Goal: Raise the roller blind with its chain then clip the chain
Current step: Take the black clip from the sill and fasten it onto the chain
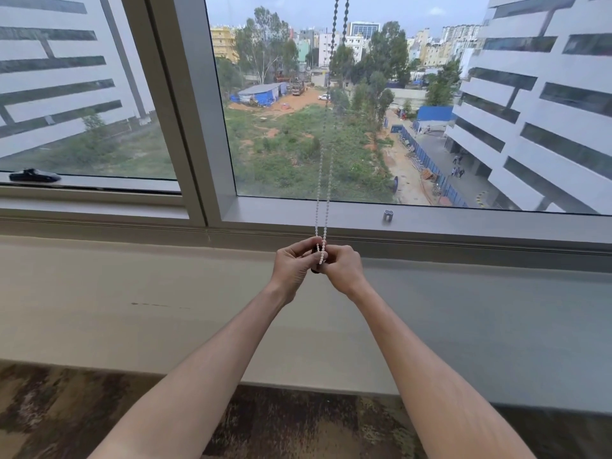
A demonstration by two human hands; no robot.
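A beaded chain (pixel 326 180) hangs in two strands down the middle of the window, from the top of the view to my hands. Its bottom loop ends between my fingers, just below the window frame. My left hand (pixel 293 265) and my right hand (pixel 341 266) meet there, and both pinch the loop with curled fingers. A small dark object (pixel 316 270), partly hidden, sits between the two hands under the chain. A small grey clip (pixel 388 216) is fixed on the lower window frame, to the right of the chain. The blind itself is out of view above.
A wide grey sill (pixel 165 293) runs below the window frame (pixel 198 127). A black window handle (pixel 33 175) lies on the left pane's lower frame. Patterned carpet (pixel 66 409) covers the floor at the bottom.
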